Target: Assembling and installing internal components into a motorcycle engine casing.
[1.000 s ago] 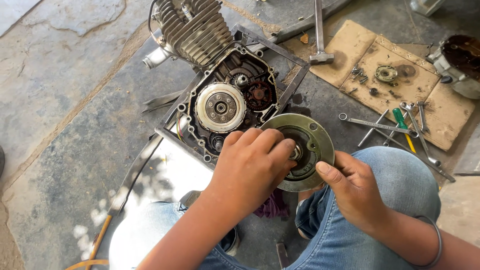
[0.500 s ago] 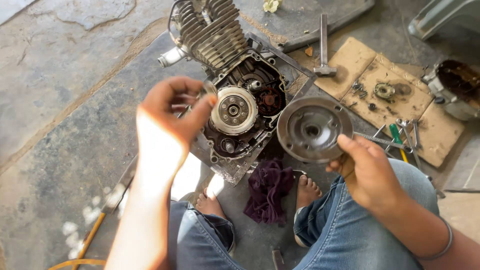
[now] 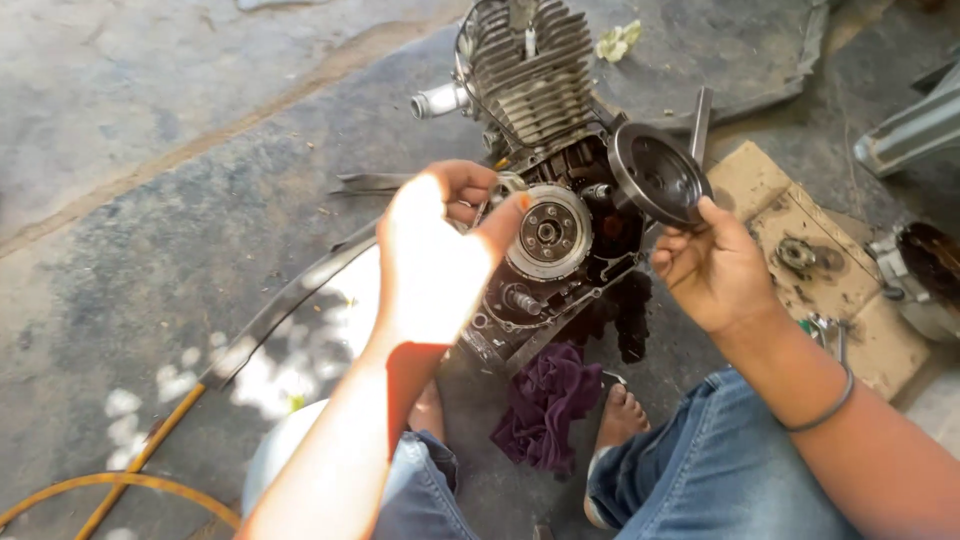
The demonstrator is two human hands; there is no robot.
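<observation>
A motorcycle engine (image 3: 545, 150) lies on the ground with its side cover off, showing a round clutch assembly (image 3: 548, 232). My right hand (image 3: 712, 265) holds a dark round clutch housing (image 3: 657, 177) up by its lower edge, to the right of the engine. My left hand (image 3: 440, 250) is raised in front of the engine's left side, brightly sunlit, with its fingers pinched on a small part that I cannot make out.
A purple rag (image 3: 545, 402) lies between my bare feet (image 3: 618, 418). A cardboard sheet (image 3: 820, 260) at right carries small engine parts. A flat metal bar (image 3: 285, 300) and yellow hose (image 3: 130, 470) lie at left. Another engine part (image 3: 925, 265) sits at far right.
My left hand came off the round housing and rose toward the engine with a small part. My right hand lifted the housing up and to the right.
</observation>
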